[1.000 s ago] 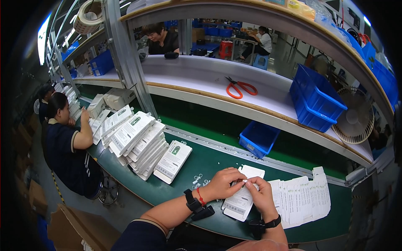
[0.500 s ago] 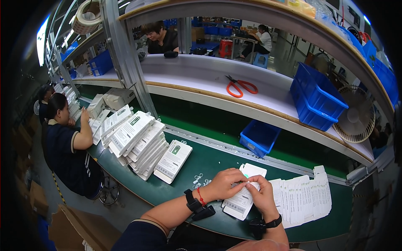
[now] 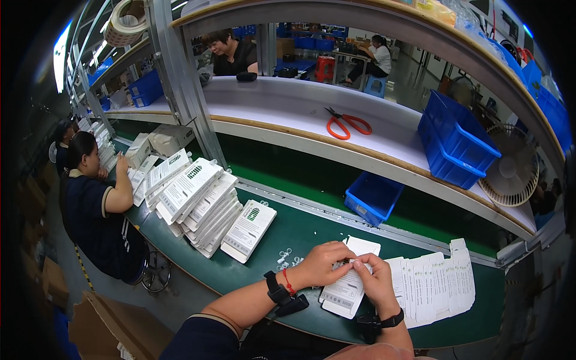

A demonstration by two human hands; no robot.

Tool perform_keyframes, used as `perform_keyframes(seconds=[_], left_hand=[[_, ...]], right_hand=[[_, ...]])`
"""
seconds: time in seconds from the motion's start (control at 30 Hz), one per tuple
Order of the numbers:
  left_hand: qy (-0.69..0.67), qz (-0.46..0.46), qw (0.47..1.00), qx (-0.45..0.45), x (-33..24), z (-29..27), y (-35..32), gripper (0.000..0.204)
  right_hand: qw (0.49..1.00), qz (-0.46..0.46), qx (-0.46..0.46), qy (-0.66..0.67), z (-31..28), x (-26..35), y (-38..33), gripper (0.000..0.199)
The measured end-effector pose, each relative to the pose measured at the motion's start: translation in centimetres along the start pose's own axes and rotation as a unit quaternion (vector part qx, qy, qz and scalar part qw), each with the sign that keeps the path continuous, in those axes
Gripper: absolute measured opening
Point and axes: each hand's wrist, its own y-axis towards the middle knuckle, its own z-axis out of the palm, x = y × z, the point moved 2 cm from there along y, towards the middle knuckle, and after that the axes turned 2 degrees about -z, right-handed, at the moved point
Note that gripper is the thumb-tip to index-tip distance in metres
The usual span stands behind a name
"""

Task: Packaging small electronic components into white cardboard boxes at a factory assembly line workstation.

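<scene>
A white flat carton [image 3: 343, 295] with small grey print lies on the green bench before me, its flap [image 3: 365, 245] standing out at the far end. My left hand [image 3: 327, 264] reaches over it from the left, closed, thumb and fingers pinching at the carton's far edge. From the right, my right hand [image 3: 375, 279] is closed at the same edge, fingertips almost meeting the left ones. Whether a small piece sits between the fingertips is hidden. Left of my hands lie several small clear-white plastic loops [image 3: 284, 259]. A fanned row of flat white cartons [image 3: 433, 285] lies to the right.
Piled white cartons [image 3: 198, 204] and a separate short stack [image 3: 249, 231] stand left. Behind are a blue bin [image 3: 374, 197] and a shelf [image 3: 270, 99] bearing red-handled cutters [image 3: 348, 126] and blue crates [image 3: 453, 141]. A co-worker [image 3: 99, 204] sits at the left.
A small teal spot by the flap, visible before, is now out of sight. My hands stay at the carton's far edge with only slight finger movement.
</scene>
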Motion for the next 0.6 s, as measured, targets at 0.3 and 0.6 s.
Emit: perform_keyframes(seconds=[0.3, 0.6], left_hand=[[0.006, -0.007, 1.000, -0.003, 0.13, -0.03, -0.23, 0.015], [0.005, -0.004, 1.000, -0.004, 0.18, 0.01, -0.13, 0.015]], right_hand=[[1.000, 0.011, 0.003, 0.004, 0.06, -0.09, -0.10, 0.014], [1.000, -0.005, 0.006, -0.028, -0.21, -0.27, -0.04, 0.012]])
